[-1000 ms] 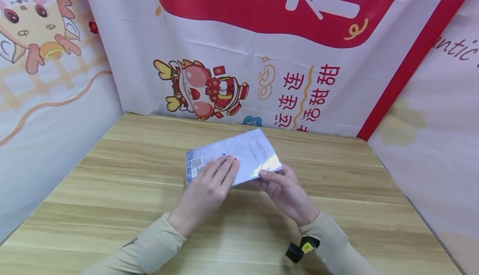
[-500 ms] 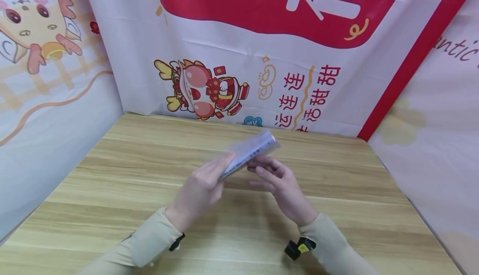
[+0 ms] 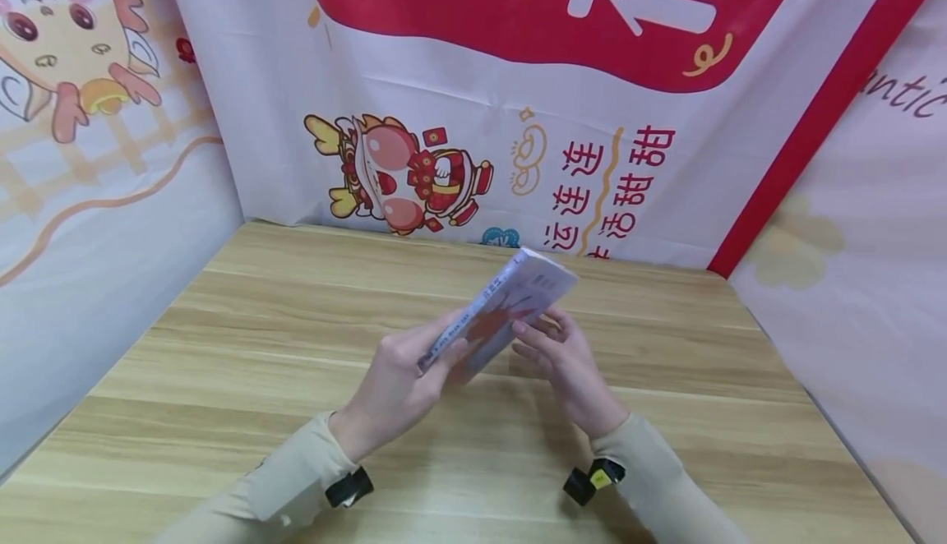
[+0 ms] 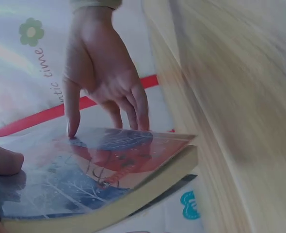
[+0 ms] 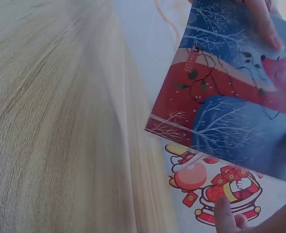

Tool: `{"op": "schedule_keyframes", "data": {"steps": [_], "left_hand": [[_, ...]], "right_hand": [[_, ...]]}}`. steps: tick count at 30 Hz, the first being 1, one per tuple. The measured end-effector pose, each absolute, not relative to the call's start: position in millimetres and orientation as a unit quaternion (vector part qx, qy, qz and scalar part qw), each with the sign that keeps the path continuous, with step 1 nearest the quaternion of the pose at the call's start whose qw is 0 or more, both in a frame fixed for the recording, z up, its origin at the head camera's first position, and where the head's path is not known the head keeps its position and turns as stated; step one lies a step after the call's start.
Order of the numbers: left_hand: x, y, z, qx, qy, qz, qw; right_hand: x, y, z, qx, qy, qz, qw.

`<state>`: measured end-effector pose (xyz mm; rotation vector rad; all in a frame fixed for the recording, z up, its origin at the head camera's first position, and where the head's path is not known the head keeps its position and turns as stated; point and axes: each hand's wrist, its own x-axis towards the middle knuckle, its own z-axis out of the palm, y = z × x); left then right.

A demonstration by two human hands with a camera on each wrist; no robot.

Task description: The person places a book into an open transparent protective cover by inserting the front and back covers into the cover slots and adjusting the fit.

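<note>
A paperback book [image 3: 506, 310] is held tilted above the table, its spine facing up and left. My left hand [image 3: 395, 388] grips its lower left end, thumb on the illustrated face and fingers behind. In the right wrist view the cover [image 5: 182, 99] shows red and blue with white branches, and the left thumb [image 5: 265, 26] lies on it. My right hand [image 3: 570, 371] is at the book's right edge with loosely bent fingers. In the left wrist view its thumb tip [image 4: 72, 131] meets or nearly meets the cover; the other fingertips are partly hidden past the book.
The wood-grain table [image 3: 244, 380] lies beneath both hands. A white and red printed cloth [image 3: 459, 76] hangs at its back edge, with pale printed sheets at the left [image 3: 133, 174] and right [image 3: 851, 265]. Black straps with small devices [image 3: 580, 485] are on both wrists.
My left hand has turned the book over from its pale, text-printed face to the illustrated one. My right hand let go of its corner and has come back close to the edge.
</note>
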<state>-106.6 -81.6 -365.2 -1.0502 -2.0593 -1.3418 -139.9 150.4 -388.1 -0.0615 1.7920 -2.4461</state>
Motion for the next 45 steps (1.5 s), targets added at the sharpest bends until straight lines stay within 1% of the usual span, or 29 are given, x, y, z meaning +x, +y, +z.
{"op": "schedule_keyframes", "data": {"steps": [6,9,18,21,25,33,45], "left_hand": [[-104,-79,-365,-0.358,-0.729,-0.533,0.237],[-102,-79,-364,-0.341,-0.721,-0.559,0.227],[-96,-80,-360,-0.261,-0.720,-0.631,0.127],[-96,-79,-360,-0.248,-0.716,-0.644,0.108],[-98,-79,-363,-0.239,-0.716,-0.649,0.096],[-102,-83,-364,-0.197,-0.710,-0.674,0.053],[-110,-85,-366,-0.158,-0.731,-0.664,0.009]], "right_hand": [[-139,151,-386,-0.061,0.566,-0.818,0.075],[-138,151,-386,-0.081,0.558,-0.822,0.082],[-136,151,-385,-0.151,0.523,-0.830,0.122],[-135,151,-384,-0.157,0.507,-0.836,0.142],[-132,151,-382,-0.157,0.501,-0.836,0.161],[-130,149,-380,-0.134,0.575,-0.795,0.139],[-130,150,-380,-0.104,0.619,-0.772,0.101]]}}
